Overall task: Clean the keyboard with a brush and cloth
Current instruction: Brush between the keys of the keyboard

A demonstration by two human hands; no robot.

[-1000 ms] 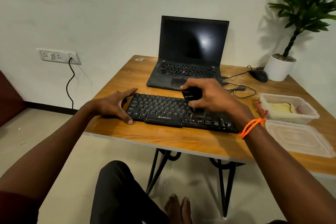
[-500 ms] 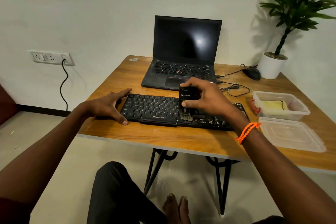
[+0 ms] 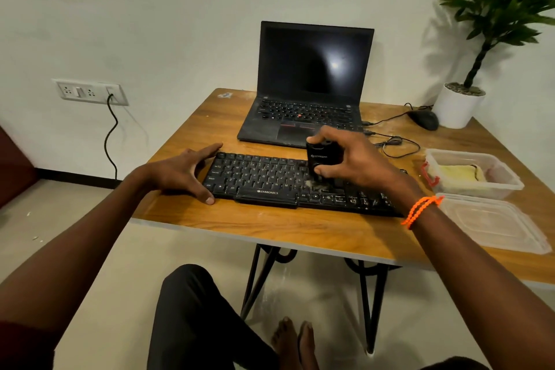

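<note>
A black keyboard (image 3: 264,180) lies on the wooden table (image 3: 300,228), with pale dust on its middle keys. My right hand (image 3: 357,162) grips a black brush (image 3: 322,156) upright, bristles down on the keys right of centre. My left hand (image 3: 183,171) rests spread against the keyboard's left end, thumb on the front corner. A yellow cloth (image 3: 459,174) lies inside a clear plastic box (image 3: 510,182) at the right.
An open black laptop (image 3: 309,90) stands behind the keyboard. A black mouse (image 3: 425,119) and its cable lie at the back right beside a white plant pot (image 3: 456,105). A clear lid (image 3: 492,224) rests near the right front edge. My knee and feet are below the table.
My right hand has drawn the brush back from the keyboard's front rows toward its middle rows. The left hand has stayed at the left end.
</note>
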